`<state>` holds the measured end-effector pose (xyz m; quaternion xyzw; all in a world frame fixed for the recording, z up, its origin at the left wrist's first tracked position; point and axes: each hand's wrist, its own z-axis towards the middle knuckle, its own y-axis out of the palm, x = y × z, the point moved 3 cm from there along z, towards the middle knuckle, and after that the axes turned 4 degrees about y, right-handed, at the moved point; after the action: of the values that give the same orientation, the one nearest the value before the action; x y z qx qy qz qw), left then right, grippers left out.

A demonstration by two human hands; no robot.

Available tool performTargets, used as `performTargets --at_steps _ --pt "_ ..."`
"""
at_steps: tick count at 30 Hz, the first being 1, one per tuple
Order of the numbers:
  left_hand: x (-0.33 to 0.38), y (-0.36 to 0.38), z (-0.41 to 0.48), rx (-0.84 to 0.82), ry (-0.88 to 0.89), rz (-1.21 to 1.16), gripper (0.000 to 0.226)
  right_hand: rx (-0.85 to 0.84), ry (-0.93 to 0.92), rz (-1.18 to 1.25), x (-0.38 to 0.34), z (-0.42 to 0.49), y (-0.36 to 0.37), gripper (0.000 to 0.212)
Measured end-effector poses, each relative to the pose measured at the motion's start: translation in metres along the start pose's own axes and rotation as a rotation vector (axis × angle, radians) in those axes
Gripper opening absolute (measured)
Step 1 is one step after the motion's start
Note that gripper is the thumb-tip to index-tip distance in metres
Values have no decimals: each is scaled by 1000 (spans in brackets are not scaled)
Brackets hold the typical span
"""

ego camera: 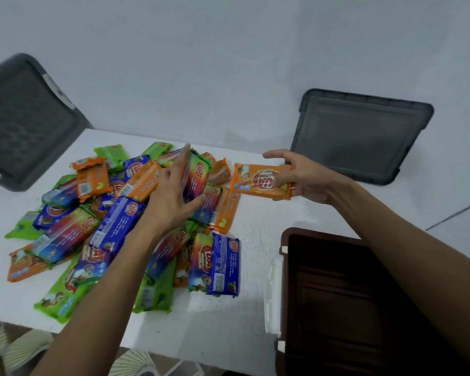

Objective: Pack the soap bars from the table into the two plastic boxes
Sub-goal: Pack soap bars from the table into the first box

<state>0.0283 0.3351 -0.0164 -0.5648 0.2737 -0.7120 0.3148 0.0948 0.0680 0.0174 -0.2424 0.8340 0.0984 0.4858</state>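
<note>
The white bench (250,308) fills the middle of the view, and the pile (114,226) of wrapped soap bars covers its left half, loose and overlapping. In judgement the packing has barely begun: nearly all the bars lie on the bench. The brown box (337,294) stands open at the near right corner, and its dark inside shows no bars. The grey box (25,123) sits at the far left edge; it is blurred, but no bars show in it either. A grey lid (358,137) leans on the wall, far right.

The left hand (171,196) reaches over the top of the pile, its fingers (178,169) straight and spread against a multicoloured bar (197,177), not curled round it as far as the blur allows. The right hand (307,177) pinches one orange bar (258,180) by its right end, fingers above and thumb below, just right of the pile.

Bare bench lies between the pile and the brown box, so the way to it looks open. Some bars lie near the front edge and could slide off if the pile is pushed.
</note>
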Motion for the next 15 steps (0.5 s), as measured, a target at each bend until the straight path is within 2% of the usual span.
performTargets --at_steps 3,8,10,15 --pt "14 7 2 1 35 -136 107 12 -32 155 8 -21 -10 60" --pt "53 17 1 -21 108 -384 91 13 -128 359 20 -63 -19 41" --pt "70 22 1 -32 93 -484 89 46 -183 430 24 -76 -25 40" --pt "104 33 -3 40 109 -517 86 135 -235 433 36 -106 -45 47"
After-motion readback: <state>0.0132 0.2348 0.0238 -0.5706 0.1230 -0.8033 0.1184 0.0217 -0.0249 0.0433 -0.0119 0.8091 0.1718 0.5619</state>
